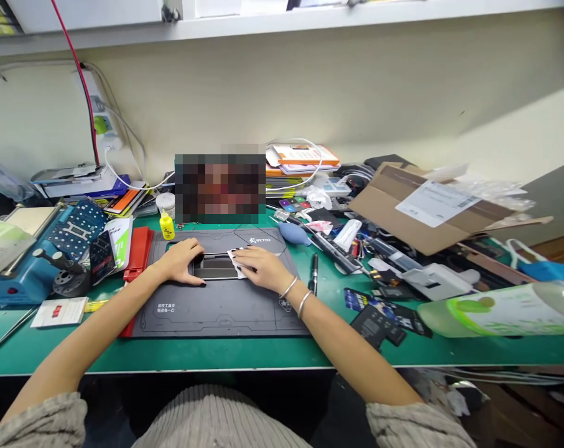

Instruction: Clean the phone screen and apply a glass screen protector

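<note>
In the head view, a dark rectangular panel (214, 266) with a glossy, glassy face lies flat near the middle of a black silicone repair mat (221, 305). The mat has a moulded outline and a printed WKTOO logo. Its ridged surface looks matte against the panel's sheen. A thin white paper sheet (235, 264) lies over the panel's right end.

The left hand (184, 261) rests against the panel's left end, its fingers close together and gently curved, not clamped on anything. The right hand (262, 266) lies almost flat on the white paper sheet, its fingers (247, 256) side by side and slightly fanned. Two thin metal bangles (296, 295) circle the right wrist.

Just beyond the mat stands a yellow plastic dropper bottle (166, 226), and a red tray (137, 255) lies along the mat's left edge. To the right are a blue rubber air blower (293, 234) and a black screwdriver (314, 274), on a green bench mat (282, 358). A pixelated patch hides what stands behind the mat.
</note>
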